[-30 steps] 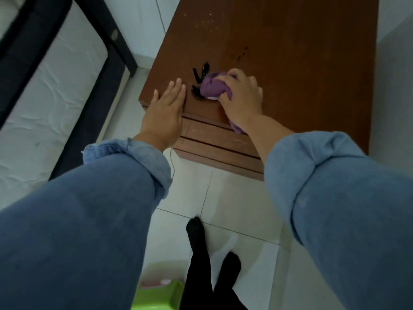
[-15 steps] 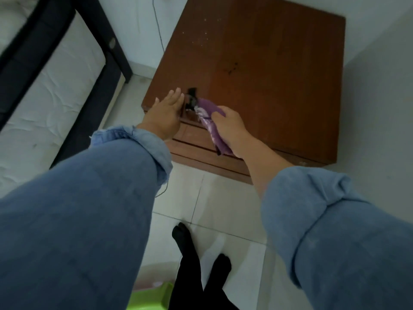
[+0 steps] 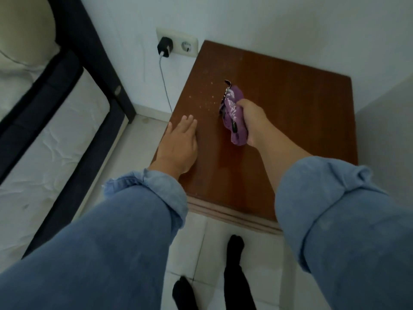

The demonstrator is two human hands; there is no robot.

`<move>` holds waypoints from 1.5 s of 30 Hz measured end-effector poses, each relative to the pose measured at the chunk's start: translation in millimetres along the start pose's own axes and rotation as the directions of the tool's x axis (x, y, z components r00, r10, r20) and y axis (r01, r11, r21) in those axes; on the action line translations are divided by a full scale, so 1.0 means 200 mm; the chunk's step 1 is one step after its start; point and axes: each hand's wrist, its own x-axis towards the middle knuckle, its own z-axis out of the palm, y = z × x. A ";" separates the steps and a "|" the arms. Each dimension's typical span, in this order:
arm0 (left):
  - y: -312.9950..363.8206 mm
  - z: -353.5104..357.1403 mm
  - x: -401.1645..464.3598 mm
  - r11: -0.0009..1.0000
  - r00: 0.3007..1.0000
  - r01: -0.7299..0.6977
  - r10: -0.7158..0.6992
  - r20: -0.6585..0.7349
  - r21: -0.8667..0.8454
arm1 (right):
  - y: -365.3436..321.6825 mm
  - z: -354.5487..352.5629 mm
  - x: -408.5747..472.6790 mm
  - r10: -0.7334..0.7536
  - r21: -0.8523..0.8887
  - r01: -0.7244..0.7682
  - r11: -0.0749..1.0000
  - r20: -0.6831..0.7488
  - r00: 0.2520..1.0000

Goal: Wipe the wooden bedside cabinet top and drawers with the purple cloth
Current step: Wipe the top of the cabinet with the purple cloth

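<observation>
Standing over a wooden bedside cabinet (image 3: 290,104), looking down at its brown top pushed into a white corner. Taking up the left of the view, a bed (image 3: 44,135) with a dark frame and white mattress; on the wall between bed and cabinet, a socket (image 3: 177,42) holding a black charger (image 3: 164,47) with a cable trailing down.

Reaching in from below, two arms in rolled blue sleeves. Resting flat on the near left part of the top, the left hand (image 3: 178,146), fingers straight and close together, steadying. Gripping the purple cloth (image 3: 234,117) bunched up, the right hand (image 3: 253,121), fingers curled round the wad; fingertips hidden under it. Lying on the middle of the top, the cloth, a dark patterned edge poking out toward the wall.

Scattered just left of the cloth, pale crumbs (image 3: 205,99) on the wood.

Judging the step: wiping the top, drawers likely still waiting. For doing it well, probably flattening the cloth for wider contact, pressing evenly, sweeping the specks toward one edge in overlapping strokes rather than scattering them, keeping the other palm planted for balance, covering the back corners before moving down to the drawer fronts (image 3: 225,212).
</observation>
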 end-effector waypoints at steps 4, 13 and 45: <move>-0.01 0.03 0.22 1.000 0.997 -0.010 0.011 -0.072 0.015 | -0.21 0.01 0.30 -0.317 -0.232 0.304 0.924 -0.022 0.948; -0.04 0.08 0.71 0.999 0.997 -0.043 0.044 -0.059 0.028 | -0.60 0.06 0.98 -0.647 -0.668 0.561 0.488 0.155 0.747; -0.10 0.07 0.55 0.990 0.995 -0.082 0.073 -0.074 -0.118 | -0.18 0.14 0.91 -0.687 -0.822 0.566 0.060 0.377 0.621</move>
